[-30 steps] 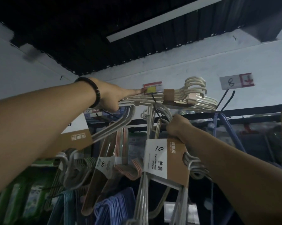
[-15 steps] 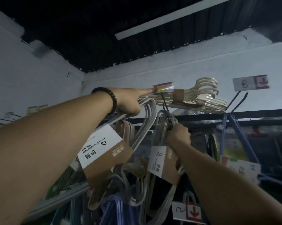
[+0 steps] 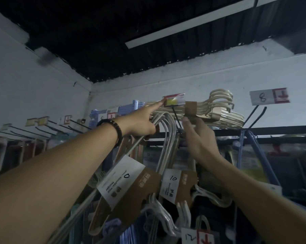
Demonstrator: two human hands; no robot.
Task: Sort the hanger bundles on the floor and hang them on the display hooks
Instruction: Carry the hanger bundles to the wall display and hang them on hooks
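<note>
In the head view, mid-frame, the right hand [image 3: 197,138] has released the hung bundle [image 3: 179,188] and is now loosely spread beside the display hook [image 3: 175,115]. The left hand [image 3: 140,124] still grips the second bundle [image 3: 131,182], forefinger touching the price tag [image 3: 174,101]; that bundle probably goes on next.

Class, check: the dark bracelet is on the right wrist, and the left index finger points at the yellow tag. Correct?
No: the head view shows the bracelet on the left wrist; the left hand does point its index finger at the yellow tag.
</note>
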